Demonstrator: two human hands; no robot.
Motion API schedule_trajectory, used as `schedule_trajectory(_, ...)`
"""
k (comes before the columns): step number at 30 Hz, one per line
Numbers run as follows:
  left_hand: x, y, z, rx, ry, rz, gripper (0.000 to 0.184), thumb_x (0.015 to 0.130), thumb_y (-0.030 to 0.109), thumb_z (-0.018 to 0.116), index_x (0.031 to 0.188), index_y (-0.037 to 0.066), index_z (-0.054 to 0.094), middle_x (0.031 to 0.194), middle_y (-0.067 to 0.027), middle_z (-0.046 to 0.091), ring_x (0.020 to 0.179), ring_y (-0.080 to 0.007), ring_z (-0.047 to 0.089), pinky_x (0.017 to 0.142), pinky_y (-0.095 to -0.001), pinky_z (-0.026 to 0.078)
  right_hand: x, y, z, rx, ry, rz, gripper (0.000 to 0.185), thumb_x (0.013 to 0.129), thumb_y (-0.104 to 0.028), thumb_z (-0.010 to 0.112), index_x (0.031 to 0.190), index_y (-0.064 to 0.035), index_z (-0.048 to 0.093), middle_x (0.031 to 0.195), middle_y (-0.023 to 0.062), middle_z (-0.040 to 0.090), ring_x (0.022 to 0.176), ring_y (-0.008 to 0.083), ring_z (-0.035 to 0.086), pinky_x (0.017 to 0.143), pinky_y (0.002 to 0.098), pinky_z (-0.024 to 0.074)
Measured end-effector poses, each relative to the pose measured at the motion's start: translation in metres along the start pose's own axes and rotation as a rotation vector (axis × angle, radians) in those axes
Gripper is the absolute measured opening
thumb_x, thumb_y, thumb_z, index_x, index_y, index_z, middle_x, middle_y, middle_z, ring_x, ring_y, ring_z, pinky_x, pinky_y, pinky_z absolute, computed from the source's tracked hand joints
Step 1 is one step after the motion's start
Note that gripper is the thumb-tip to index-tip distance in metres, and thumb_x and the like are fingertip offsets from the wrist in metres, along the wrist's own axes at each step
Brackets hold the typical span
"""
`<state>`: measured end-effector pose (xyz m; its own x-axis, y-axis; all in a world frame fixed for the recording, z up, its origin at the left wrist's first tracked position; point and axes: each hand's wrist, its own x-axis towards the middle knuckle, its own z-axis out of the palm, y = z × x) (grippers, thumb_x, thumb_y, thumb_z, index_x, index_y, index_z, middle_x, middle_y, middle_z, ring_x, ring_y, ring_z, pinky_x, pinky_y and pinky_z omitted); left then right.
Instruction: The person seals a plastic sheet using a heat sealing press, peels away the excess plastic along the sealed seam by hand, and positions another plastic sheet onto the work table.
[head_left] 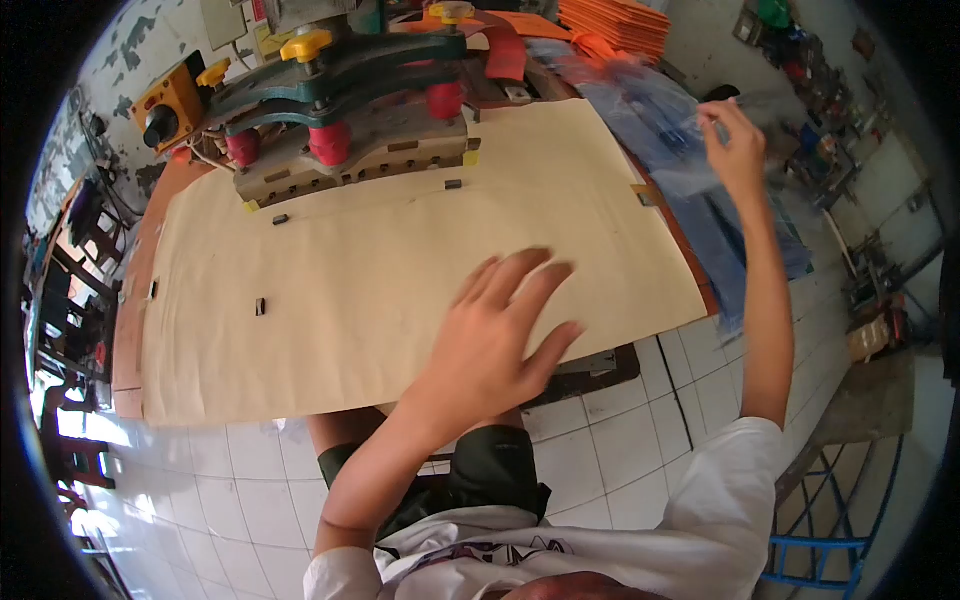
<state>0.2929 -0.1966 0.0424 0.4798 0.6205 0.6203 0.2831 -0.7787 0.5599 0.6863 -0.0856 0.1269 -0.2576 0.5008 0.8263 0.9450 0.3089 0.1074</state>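
My left hand [505, 330] hovers over the brown paper sheet [350, 270], fingers spread and slightly blurred, holding nothing. Out to the right, my right hand [735, 145] is raised with its thumb and fingers pinched together at the edge of a thin clear plastic sheet [690, 165]. That see-through sheet blurs into the bluish plastic pile [650, 110] beneath, so its outline is hard to follow. Small dark stop blocks [261, 306] sit on the brown paper, which covers most of the worktable.
A heavy press head [350, 150] with red posts and yellow knobs stands at the back, beside a yellow control box [167, 108]. Stacked orange sheets [615, 28] lie at the back right. A blue metal frame [820, 550] stands on the floor at lower right.
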Motion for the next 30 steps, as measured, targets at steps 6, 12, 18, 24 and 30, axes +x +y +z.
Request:
schedule_trajectory(6, 0.104, -0.036, 0.072, -0.203, 0.128, -0.098, 0.069, 0.090, 0.039, 0.067, 0.137, -0.008, 0.048, 0.129, -0.0305, 0.056, 0.117, -0.0420, 0.060, 0.100, -0.0459, 0.048, -0.047, -0.062, 0.030, 0.084, -0.209, -0.112, 0.020, 0.085, 0.002, 0.062, 0.102, -0.0054, 0.070, 0.106, 0.0140, 0.070, 0.107, 0.0371, 0.066, 0.107, 0.0454, 0.0468)
schedule_trajectory(12, 0.177, -0.051, 0.079, -0.137, -0.319, -0.271, 0.088, 0.081, 0.056, 0.069, 0.137, -0.009, 0.051, 0.125, -0.0328, 0.062, 0.119, -0.0405, 0.061, 0.102, -0.0407, 0.048, -0.075, -0.115, 0.036, 0.041, -0.319, -0.431, 0.017, 0.083, -0.006, 0.061, 0.098, -0.0046, 0.069, 0.111, 0.0162, 0.068, 0.118, 0.0365, 0.060, 0.101, 0.0434, 0.0501)
schedule_trajectory(18, 0.187, -0.077, 0.096, -0.071, -0.474, -0.263, 0.049, 0.091, 0.036, 0.060, 0.117, -0.005, 0.067, 0.096, -0.0217, 0.074, 0.088, -0.0312, 0.073, 0.081, -0.0379, 0.057, -0.080, -0.141, 0.016, 0.018, -0.383, -0.610, 0.014, 0.084, -0.008, 0.058, 0.093, -0.0087, 0.069, 0.109, 0.0091, 0.069, 0.111, 0.0261, 0.064, 0.100, 0.0462, 0.0487)
schedule_trajectory(24, 0.166, -0.083, 0.088, -0.267, -0.254, -0.317, 0.028, 0.098, 0.017, 0.051, 0.104, -0.004, 0.069, 0.082, -0.0139, 0.073, 0.064, -0.0185, 0.072, 0.053, -0.0298, 0.055, -0.098, -0.113, -0.044, -0.217, 0.048, 0.102, 0.044, 0.083, -0.025, 0.070, 0.123, -0.0062, 0.062, 0.127, 0.0154, 0.063, 0.119, 0.0362, 0.059, 0.106, 0.0517, 0.0407)
schedule_trajectory(30, 0.156, -0.085, 0.079, -0.292, -0.174, -0.296, 0.029, 0.102, 0.019, 0.049, 0.106, -0.004, 0.066, 0.085, -0.0141, 0.073, 0.066, -0.0202, 0.073, 0.055, -0.0306, 0.055, -0.147, -0.030, -0.066, -0.187, -0.326, 0.982, 0.052, 0.091, -0.033, 0.070, 0.130, 0.0001, 0.058, 0.121, 0.0194, 0.065, 0.114, 0.0390, 0.061, 0.096, 0.0499, 0.0462)
